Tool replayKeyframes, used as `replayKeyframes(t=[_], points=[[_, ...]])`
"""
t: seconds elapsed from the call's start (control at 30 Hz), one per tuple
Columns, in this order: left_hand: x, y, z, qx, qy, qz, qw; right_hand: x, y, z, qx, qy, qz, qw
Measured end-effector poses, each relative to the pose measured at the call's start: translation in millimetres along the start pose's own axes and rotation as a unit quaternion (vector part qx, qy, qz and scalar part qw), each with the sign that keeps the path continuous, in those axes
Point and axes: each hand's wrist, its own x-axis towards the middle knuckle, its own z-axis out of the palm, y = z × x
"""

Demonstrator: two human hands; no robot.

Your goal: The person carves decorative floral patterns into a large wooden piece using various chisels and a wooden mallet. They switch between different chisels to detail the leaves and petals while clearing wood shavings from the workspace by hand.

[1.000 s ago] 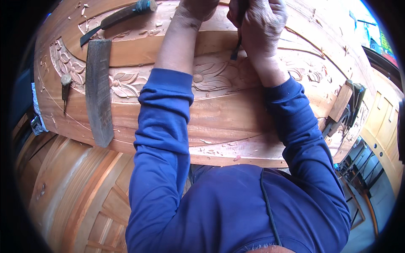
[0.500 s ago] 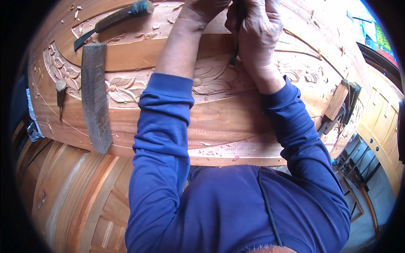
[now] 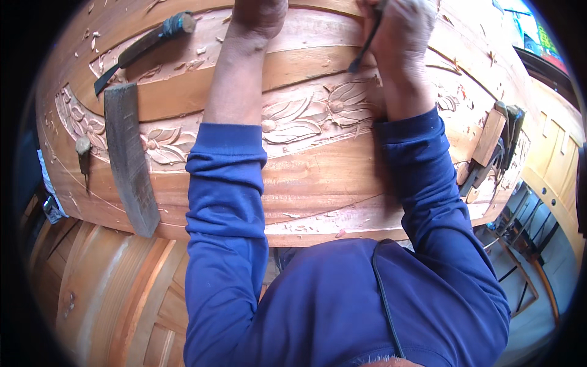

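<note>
At your eight o'clock you have panelled woodwork [image 3: 113, 287]; at three, a pale wooden board [image 3: 555, 162] with round dark holes. Grey-blue floor [image 3: 526, 336] shows at your four, and light glares brightest toward one.

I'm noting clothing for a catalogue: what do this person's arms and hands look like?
The left sleeve and right sleeve are blue, creased fabric, each ending in a blue cuff with bare forearm beyond it. The left hand and right hand look ungloved where they show; the picture's top edge crops both.
</note>
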Motion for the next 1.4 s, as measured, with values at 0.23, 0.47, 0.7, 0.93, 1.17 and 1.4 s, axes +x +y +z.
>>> replayKeyframes(t=[0.23,0.47,0.7,0.93,1.17,1.4], points=[[1,0,0,-0.112,-0.105,-0.029,0.988,-18,9,18,0.091,-0.091,-0.046,0.991],[2,15,10,-0.28,-0.041,-0.167,0.945,-30,9,17,0.075,-0.072,-0.064,0.993],[1,-11,1,-0.027,-0.079,0.023,0.996,-39,17,20,0.083,-0.112,-0.044,0.989],[4,-16,8,-0.031,-0.089,0.07,0.993,-33,17,18,0.087,-0.168,-0.097,0.977],[8,-35,6,-0.024,-0.115,0.063,0.991,-52,20,4,0.026,-0.079,-0.073,0.994],[-10,11,18,0.066,-0.059,-0.021,0.996,-103,-35,-3,-0.033,0.017,-0.157,0.987]])
